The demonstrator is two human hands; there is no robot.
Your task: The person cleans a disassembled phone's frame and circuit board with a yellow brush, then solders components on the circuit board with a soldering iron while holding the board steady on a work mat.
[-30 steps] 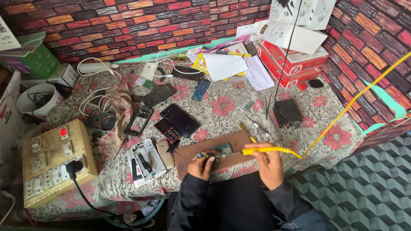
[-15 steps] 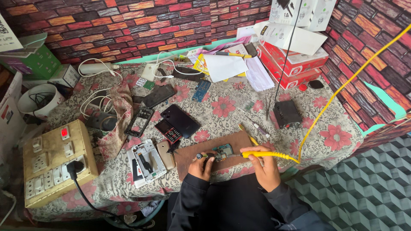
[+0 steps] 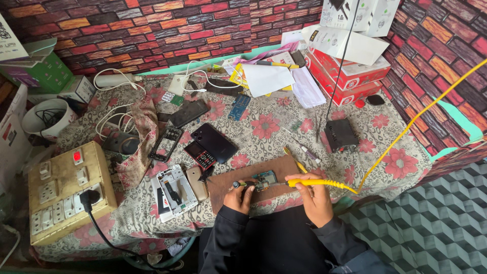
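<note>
Small, bluish circuit board, seemingly bare.

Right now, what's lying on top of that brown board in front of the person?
On the brown board lies a small circuit board. The left hand rests beside it and the right hand holds a yellow soldering iron toward it. The hands cover the board's near edge.

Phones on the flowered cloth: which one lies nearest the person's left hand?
The beige phone, lying beside the brown board and closest to the left hand. The keypad phone and the dark smartphone lie farther up the table.
</note>
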